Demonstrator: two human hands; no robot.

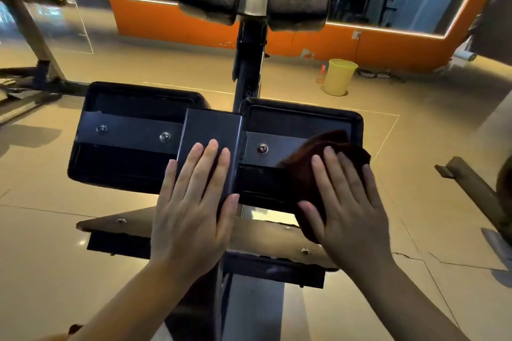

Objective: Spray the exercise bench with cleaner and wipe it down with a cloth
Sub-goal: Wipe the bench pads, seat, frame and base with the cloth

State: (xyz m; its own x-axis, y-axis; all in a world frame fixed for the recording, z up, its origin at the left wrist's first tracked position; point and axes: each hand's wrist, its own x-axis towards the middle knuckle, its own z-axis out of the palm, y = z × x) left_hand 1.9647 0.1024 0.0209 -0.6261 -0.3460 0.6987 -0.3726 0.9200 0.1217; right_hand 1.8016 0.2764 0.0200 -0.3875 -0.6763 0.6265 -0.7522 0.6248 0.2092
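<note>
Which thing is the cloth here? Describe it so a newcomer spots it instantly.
Start at the black exercise bench in the middle, with its grey centre plate. Look at the pad right of that plate: the cloth lies crumpled there under the flat right hand. It is the only soft, dark reddish-brown thing; the left hand rests on bare metal.

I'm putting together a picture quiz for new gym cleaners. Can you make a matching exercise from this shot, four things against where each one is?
Things:
1. left hand
2. right hand
3. cloth
4. yellow bin

Places:
A. on the floor by the orange wall
B. flat on the centre metal plate
C. on the right pad's underside, under a hand
D. pressing on the cloth

Pairs: 1-B, 2-D, 3-C, 4-A
</note>
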